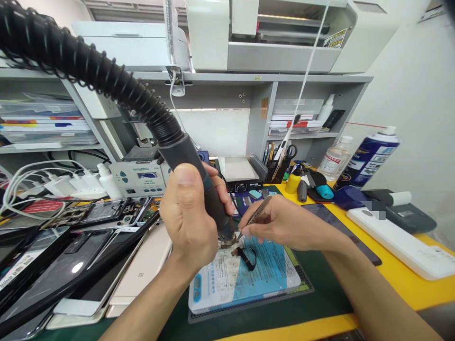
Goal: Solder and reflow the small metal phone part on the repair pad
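My left hand [190,213] is wrapped round the dark handle of a hot air gun [188,154], whose ribbed hose runs up to the left. Its metal nozzle points down at a scorched blue and white booklet [249,279]. In my right hand [280,220] is a pair of tweezers [258,211], pinched between the fingers with its tip close to the nozzle. A small black flex cable [246,259] lies curled on the booklet just below. Whatever sits directly under the nozzle is mostly hidden.
Several phones and opened phone bodies [85,251] lie at the left, with a black tube [88,274] crossing above them. A control unit [137,177] stands behind. At the right are a spray can [369,158], a clear bottle [336,156] and a long white device [401,244].
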The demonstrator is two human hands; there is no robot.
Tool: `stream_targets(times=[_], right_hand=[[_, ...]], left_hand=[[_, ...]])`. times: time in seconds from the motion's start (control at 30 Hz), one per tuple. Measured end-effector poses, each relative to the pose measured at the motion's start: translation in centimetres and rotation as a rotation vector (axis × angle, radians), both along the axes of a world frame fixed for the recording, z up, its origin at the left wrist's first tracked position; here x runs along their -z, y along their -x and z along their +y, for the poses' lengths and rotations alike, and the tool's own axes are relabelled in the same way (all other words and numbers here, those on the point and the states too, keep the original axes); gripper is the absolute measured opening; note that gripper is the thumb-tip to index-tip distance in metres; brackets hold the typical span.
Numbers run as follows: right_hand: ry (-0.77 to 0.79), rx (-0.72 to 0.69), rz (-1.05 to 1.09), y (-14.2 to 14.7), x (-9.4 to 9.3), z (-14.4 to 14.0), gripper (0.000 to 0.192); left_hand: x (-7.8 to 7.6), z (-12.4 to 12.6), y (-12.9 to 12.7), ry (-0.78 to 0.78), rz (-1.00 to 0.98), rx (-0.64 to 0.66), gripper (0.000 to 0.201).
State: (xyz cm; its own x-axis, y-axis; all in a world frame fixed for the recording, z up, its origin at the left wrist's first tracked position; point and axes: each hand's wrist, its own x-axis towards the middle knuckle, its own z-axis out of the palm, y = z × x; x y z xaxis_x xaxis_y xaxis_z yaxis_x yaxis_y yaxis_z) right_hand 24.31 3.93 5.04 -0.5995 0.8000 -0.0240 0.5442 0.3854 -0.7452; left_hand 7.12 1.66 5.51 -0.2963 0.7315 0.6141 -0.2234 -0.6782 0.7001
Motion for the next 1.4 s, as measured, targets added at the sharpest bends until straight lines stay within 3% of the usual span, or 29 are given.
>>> stream_targets(times=[1.4], right_hand=[[0.011, -0.012, -0.003, 0.46, 0.07, -0.11, 0.017]], left_hand=[[0.11, -0.11, -0.02, -0.012, -0.015, 0.012, 0.048]])
